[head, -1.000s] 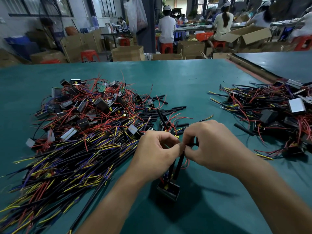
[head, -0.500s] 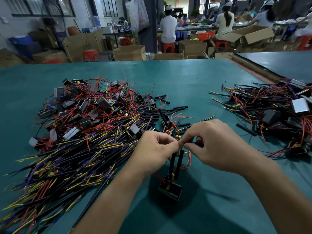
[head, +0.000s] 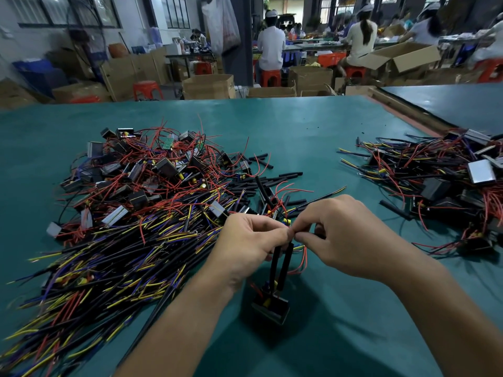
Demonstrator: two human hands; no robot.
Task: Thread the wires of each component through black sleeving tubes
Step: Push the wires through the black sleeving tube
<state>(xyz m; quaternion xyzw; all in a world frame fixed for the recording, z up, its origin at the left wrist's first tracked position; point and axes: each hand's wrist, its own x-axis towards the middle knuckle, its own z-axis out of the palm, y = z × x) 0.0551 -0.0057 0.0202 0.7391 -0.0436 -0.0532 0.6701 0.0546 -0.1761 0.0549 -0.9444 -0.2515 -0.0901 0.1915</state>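
Head view: left hand, right hand grips pinching sleeving tubes; component hangs below.

— Where is the open room?
— Bare green table between two tangles.
— What blocks the sides?
— Left wire heap; right wire pile; loose black tubes between.

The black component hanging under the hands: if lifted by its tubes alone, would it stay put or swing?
The component would probably swing: it dangles below both hands from two sleeving tubes that look thin and flexible. Its blocky body seems heavy for those leads. The loose red wire curls, so it is likely floppy.
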